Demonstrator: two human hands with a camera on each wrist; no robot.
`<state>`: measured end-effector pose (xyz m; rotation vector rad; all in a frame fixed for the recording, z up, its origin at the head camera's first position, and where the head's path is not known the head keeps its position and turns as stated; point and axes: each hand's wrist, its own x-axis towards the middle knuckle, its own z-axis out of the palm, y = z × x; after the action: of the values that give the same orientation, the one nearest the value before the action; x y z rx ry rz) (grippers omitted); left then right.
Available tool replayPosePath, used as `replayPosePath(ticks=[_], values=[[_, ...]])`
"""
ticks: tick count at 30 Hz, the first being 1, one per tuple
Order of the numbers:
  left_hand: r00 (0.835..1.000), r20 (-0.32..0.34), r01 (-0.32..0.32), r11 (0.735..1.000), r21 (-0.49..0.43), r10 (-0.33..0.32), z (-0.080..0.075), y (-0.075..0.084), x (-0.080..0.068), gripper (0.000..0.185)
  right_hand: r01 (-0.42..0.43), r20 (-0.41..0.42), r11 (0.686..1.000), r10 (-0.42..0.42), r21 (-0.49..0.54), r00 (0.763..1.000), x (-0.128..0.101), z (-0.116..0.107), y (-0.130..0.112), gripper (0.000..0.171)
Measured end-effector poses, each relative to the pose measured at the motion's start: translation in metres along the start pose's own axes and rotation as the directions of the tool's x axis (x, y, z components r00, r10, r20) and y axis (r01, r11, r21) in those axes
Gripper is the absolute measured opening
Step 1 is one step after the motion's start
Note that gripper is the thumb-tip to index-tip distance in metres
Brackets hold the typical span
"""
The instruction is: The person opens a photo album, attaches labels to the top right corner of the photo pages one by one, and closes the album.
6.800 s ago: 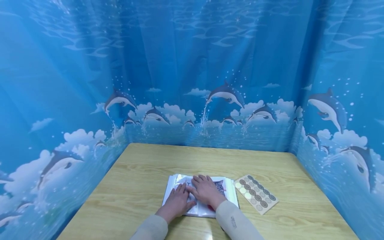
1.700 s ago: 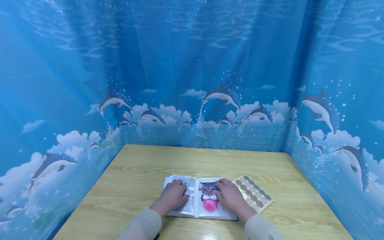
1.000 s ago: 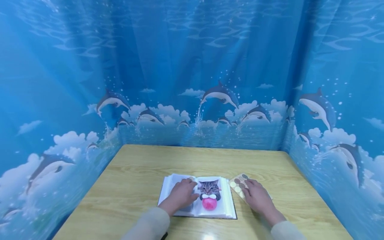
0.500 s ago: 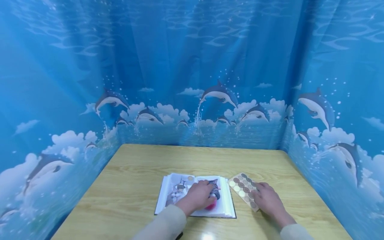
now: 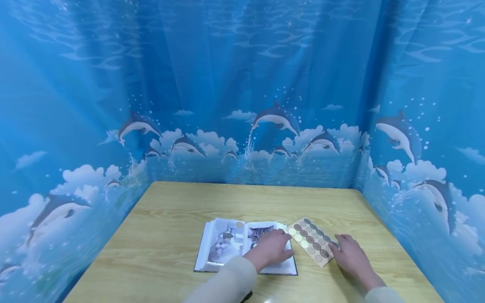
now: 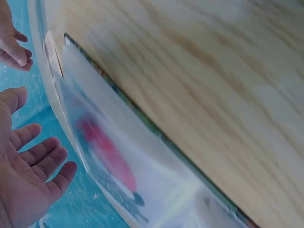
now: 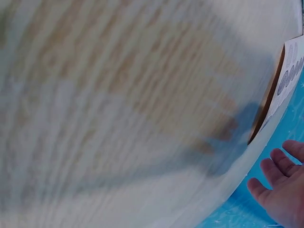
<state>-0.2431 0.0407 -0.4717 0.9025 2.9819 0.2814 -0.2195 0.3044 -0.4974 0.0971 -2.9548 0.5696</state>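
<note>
Beige-sleeved hands [image 5: 270, 249] flat beside sticker sheet [image 5: 310, 241].

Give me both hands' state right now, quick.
Left hand: open, fingers straight, over the right page of the photo album.
Right hand: open, fingers straight, at the near edge of the sticker sheet.

In the head view the left hand [image 5: 272, 250] is covering most of the cat picture on the right page of the open album [image 5: 223, 246], and both sleeves are running off the bottom edge. The right hand [image 5: 350, 254] is hiding the near right corner of the sticker sheet [image 5: 310, 242], so contact is perhaps only likely. Both wrist views are blurring the table [image 7: 118, 109].
</note>
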Motion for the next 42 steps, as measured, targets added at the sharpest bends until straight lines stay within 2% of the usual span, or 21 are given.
replayPosePath(ticks=[6,14,22,32,42], values=[[1.0,-0.001,-0.008,1.0,-0.003,0.008,0.006,0.01,0.006,0.053,-0.002,0.008,1.0,0.002,-0.001,1.0,-0.006,0.0,0.005,0.054],[0.999,-0.027,0.027,1.0,-0.008,-0.027,0.009,0.016,0.024,0.052,-0.055,0.04,0.998,0.057,-0.034,0.998,-0.013,0.003,0.004,0.058],[0.997,-0.011,0.081,0.996,-0.025,-0.082,0.008,0.017,0.041,0.057,-0.066,0.041,0.994,0.07,-0.085,0.997,-0.018,0.004,0.002,0.057],[0.993,-0.016,0.112,0.993,-0.048,-0.113,0.012,0.01,0.058,0.05,-0.099,0.034,0.99,0.103,-0.101,0.994,-0.022,0.006,0.005,0.054],[0.991,0.029,0.133,0.99,-0.051,-0.132,0.017,0.011,0.067,0.049,-0.099,0.025,0.989,0.103,-0.109,0.994,-0.026,0.008,-0.001,0.046]])
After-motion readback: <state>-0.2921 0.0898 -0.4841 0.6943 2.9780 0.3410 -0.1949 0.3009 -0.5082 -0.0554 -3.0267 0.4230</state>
